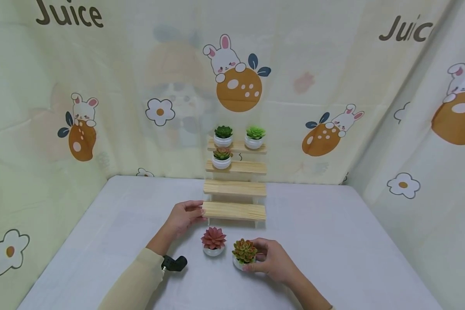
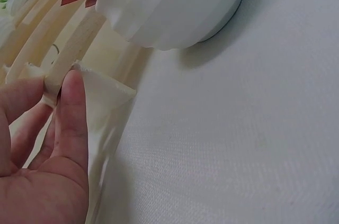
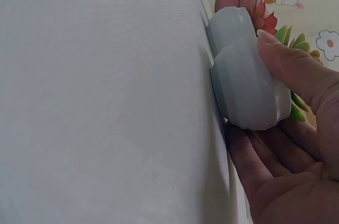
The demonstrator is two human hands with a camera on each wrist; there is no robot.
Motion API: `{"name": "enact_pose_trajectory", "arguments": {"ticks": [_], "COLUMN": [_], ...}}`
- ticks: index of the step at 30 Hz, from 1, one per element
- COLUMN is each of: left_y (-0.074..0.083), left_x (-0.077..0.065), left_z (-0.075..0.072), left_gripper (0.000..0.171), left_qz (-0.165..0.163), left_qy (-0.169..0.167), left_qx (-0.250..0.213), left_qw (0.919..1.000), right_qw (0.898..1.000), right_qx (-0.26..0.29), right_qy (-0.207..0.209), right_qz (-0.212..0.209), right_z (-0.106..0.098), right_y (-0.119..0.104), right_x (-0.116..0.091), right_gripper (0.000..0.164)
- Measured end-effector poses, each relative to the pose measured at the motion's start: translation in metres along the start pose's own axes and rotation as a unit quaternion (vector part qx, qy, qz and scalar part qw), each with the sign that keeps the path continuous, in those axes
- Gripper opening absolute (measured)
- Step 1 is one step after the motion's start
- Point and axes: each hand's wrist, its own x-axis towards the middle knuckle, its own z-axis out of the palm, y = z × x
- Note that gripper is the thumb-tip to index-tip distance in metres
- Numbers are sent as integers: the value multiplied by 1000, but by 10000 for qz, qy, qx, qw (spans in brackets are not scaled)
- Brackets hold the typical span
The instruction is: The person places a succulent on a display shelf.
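Note:
My left hand (image 1: 184, 218) pinches the left end of the lowest board of a stepped wooden stand (image 1: 234, 211); in the left wrist view, thumb and fingers (image 2: 73, 113) lie on either side of the board. With my right hand (image 1: 273, 261) I grip a green succulent with reddish tips (image 1: 245, 250) by its white pot (image 3: 249, 89), which sits at the table surface. Just left of it a red succulent (image 1: 213, 239) stands in its own white pot (image 1: 214, 251), touched by neither hand.
The stand's top board carries a dark green succulent (image 1: 223, 132) and a bright green one (image 1: 255, 132). A brownish-green succulent (image 1: 222, 154) sits on the second board's left. White cloth covers the table (image 1: 314, 232); a printed curtain (image 1: 286, 86) hangs behind and at the sides.

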Motion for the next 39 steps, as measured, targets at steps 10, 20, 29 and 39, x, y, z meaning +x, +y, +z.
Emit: {"name": "enact_pose_trajectory", "arguments": {"ticks": [10,20,29,39], "left_y": [0,0,-1,-2], "left_x": [-1,-1,0,0], "left_z": [-1,-1,-1,-2], "left_gripper": [40,40,42,41], "left_qz": [-10,15,-14,30], "left_qy": [-30,-54,-84,-96], "left_qx": [-6,-31,-86,-96], "left_qw": [10000,10000,9999,9999], "right_qw": [9998,9999,9981,9926], "right_qx": [-163,-118,-94,-227], "right_qy": [3,22,553,1131], "right_qz": [78,-61,-259,-388], "right_z": [-1,-5,-15,-34], "right_y": [-3,5,-3,-28], "right_x": [0,10,27,45], "right_gripper": [68,69,68,59]}}
